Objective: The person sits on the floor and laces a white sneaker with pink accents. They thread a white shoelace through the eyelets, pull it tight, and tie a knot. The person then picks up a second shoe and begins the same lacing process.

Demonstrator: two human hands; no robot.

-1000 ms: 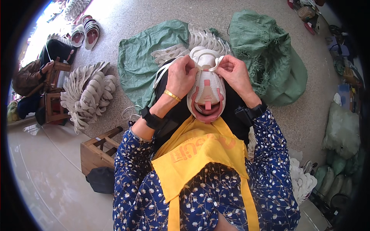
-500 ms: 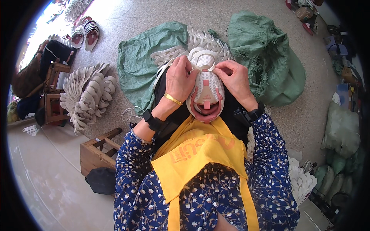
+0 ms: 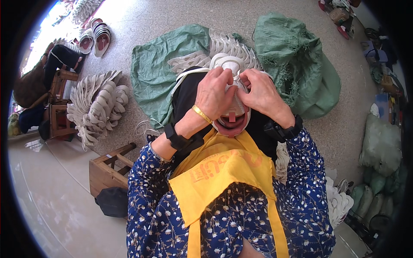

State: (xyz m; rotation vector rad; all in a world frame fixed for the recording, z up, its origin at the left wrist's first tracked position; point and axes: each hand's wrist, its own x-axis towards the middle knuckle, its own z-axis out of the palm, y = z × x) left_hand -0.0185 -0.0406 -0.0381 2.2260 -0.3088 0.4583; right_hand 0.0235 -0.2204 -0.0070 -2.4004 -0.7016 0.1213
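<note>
A white and pink shoe upper [image 3: 232,125] rests on my lap, its pink-lined opening toward me and its toe end away. Over its middle, my left hand [image 3: 216,93] has its fingers bent and pinched together at a white shoelace [image 3: 236,76]. From the other side, my right hand [image 3: 260,91] pinches the lace too, with thumb and forefinger close to the left hand. Much of the upper's middle is hidden under both hands. Beyond the toe, several white shoe uppers [image 3: 228,43] lie in an overlapping stack.
Green woven sacks [image 3: 297,64] lie on the floor ahead. At the left are a heap of white shoe parts [image 3: 98,105] and a wooden stool [image 3: 105,172]. Another person's dark-clothed leg [image 3: 64,58] is at the far left. Pale stuffed bags [image 3: 380,142] stand at the right.
Both hands have come closer together and nearer to me over the shoe upper, covering its middle. The lace, before drawn straight across between them, is now gathered at the fingertips.
</note>
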